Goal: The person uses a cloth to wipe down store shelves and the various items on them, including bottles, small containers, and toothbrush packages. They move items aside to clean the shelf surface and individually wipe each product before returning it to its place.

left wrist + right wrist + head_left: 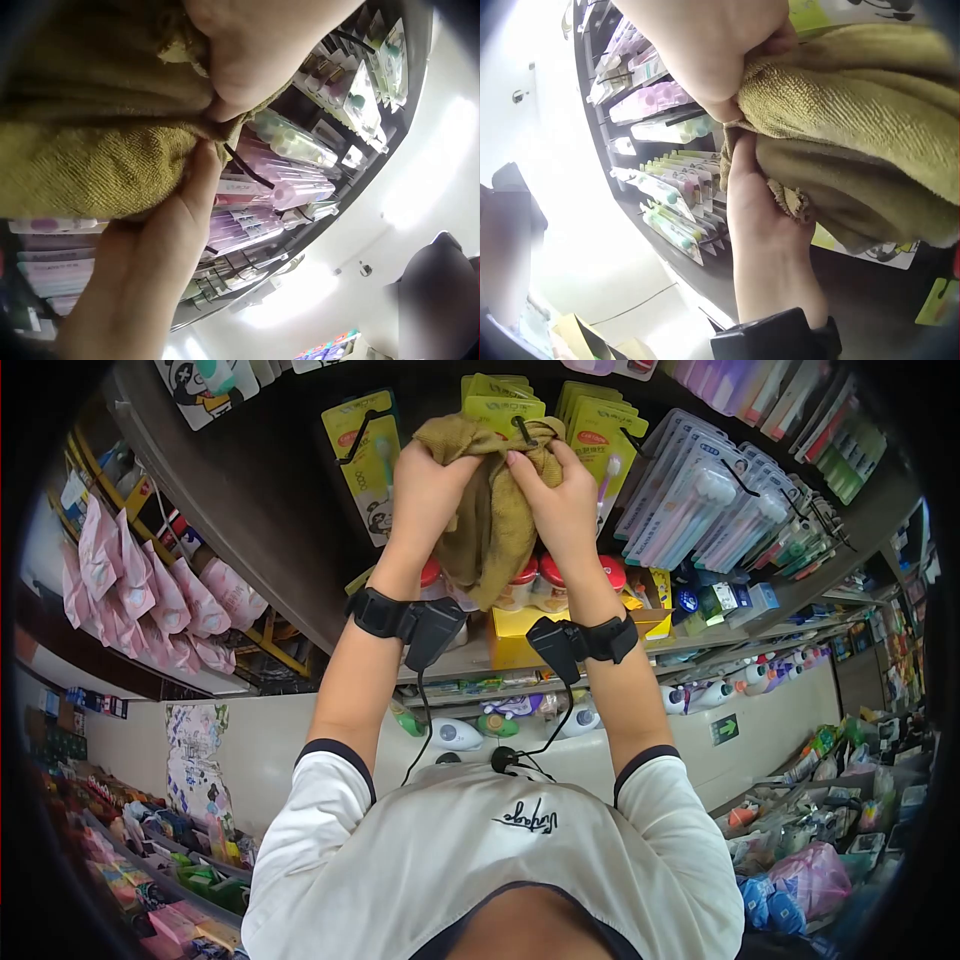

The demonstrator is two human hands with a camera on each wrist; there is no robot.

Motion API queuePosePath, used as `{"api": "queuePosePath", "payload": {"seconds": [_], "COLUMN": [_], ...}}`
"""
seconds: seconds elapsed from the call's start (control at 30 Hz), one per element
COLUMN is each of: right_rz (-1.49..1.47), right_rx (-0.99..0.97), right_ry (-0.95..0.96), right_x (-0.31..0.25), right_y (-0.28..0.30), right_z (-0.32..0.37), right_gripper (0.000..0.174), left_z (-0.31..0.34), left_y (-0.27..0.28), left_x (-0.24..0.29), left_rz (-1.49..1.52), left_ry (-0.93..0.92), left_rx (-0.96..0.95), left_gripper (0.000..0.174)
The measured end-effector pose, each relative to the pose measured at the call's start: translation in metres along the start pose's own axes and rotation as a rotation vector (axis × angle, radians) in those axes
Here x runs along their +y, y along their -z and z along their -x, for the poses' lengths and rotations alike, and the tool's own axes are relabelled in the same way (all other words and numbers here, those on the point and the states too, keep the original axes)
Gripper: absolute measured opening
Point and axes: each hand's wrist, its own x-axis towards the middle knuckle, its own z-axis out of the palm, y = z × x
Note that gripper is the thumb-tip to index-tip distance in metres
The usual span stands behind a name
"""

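Note:
An olive-brown cloth (487, 545) hangs in folds in front of yellow toothbrush packs. The left hand (428, 500) pinches its upper edge at the left; the right hand (556, 505) pinches the same edge at the right, thumb and fingertips close to the left hand's. A black hook (522, 430) shows between the hands at the cloth's top; in the left wrist view its rod (251, 169) sticks out beside the gathered edge. Whether it passes through the cloth cannot be told. The right wrist view shows ribbed fabric (840, 105) bunched between both hands, hiding some fingertips.
Yellow packs (362, 465) hang at the left, clear toothbrush packs (690, 500) on hooks at the right. Below stand red-lidded jars (551, 582) and a yellow box (512, 643). Pink bags (120, 565) hang far left, and stocked shelves (830, 840) stand at the lower right.

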Motion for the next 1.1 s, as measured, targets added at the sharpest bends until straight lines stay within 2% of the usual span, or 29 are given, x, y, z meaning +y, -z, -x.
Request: {"api": "queuePosePath", "payload": {"seconds": [0.1, 0.23, 0.33, 0.4, 0.63, 0.73, 0.8, 0.93, 1.0, 1.1], "right_rz": [0.105, 0.096, 0.124, -0.015, -0.043, -0.166, -0.27, -0.377, -0.572, -0.67], "right_rx": [0.018, -0.016, 0.003, -0.002, -0.028, -0.044, 0.044, 0.089, 0.056, 0.077], "right_ry": [0.056, 0.034, 0.073, -0.009, -0.064, -0.129, -0.149, -0.187, -0.289, -0.332], "right_x": [0.001, 0.008, 0.015, 0.017, 0.018, 0.017, 0.024, 0.028, 0.035, 0.038], "right_y": [0.005, 0.009, 0.009, 0.008, 0.009, 0.008, 0.005, 0.002, 0.003, 0.003], "right_z": [0.0, 0.003, 0.005, 0.008, 0.012, 0.019, 0.026, 0.028, 0.024, 0.02], "right_gripper": [0.037, 0.04, 0.04, 0.045, 0.042, 0.037, 0.032, 0.029, 0.028, 0.028], "left_z": [0.004, 0.011, 0.019, 0.027, 0.048, 0.059, 0.066, 0.074, 0.078, 0.082], "left_y": [-0.005, -0.005, -0.006, -0.007, -0.005, -0.005, -0.004, -0.003, -0.001, 0.003], "left_x": [-0.003, -0.001, -0.011, -0.012, -0.034, -0.04, -0.041, -0.054, -0.058, -0.063], "left_rz": [-0.04, -0.071, -0.002, 0.018, 0.039, 0.045, 0.055, 0.13, 0.117, 0.107], "left_ry": [-0.015, 0.049, 0.062, 0.102, 0.171, 0.227, 0.221, 0.214, 0.237, 0.265], "left_rx": [-0.008, 0.001, -0.011, -0.022, -0.05, -0.066, -0.064, -0.07, -0.068, -0.068], "left_gripper": [0.023, 0.024, 0.023, 0.024, 0.024, 0.023, 0.023, 0.024, 0.024, 0.022]}}
